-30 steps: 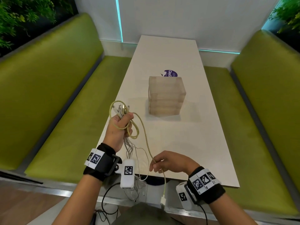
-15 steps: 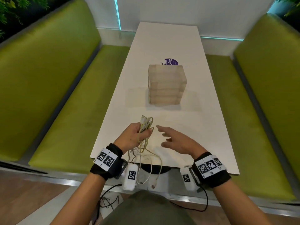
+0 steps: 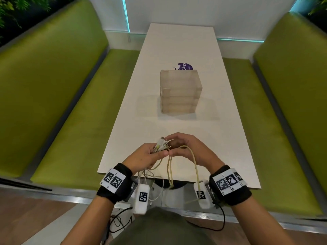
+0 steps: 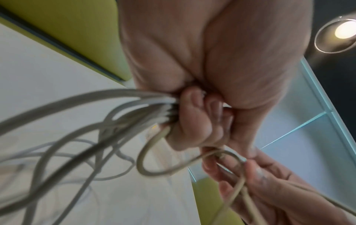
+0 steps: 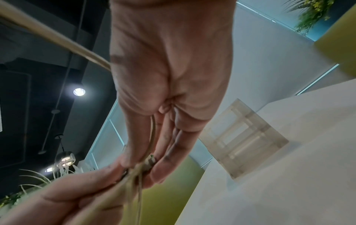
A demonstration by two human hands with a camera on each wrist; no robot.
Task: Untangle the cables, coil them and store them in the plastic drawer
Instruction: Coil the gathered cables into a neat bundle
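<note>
My left hand grips a bundle of white and beige cables by their plug ends, just above the near end of the white table. My right hand meets it from the right and pinches the beige cable, which loops back over my right wrist. In the left wrist view the left hand's curled fingers clamp the cable bundle, whose loops hang blurred. In the right wrist view my right hand pinches the strands. The translucent plastic drawer unit stands mid-table with its drawers closed.
Green bench seats flank the table on both sides. A purple sticker lies behind the drawer unit. White cable loops dangle below the table's near edge, in front of my lap.
My right hand, open and apart half a second ago, has moved left to the bundle and taken hold of the beige cable. The left hand keeps its grip on the bundle.
</note>
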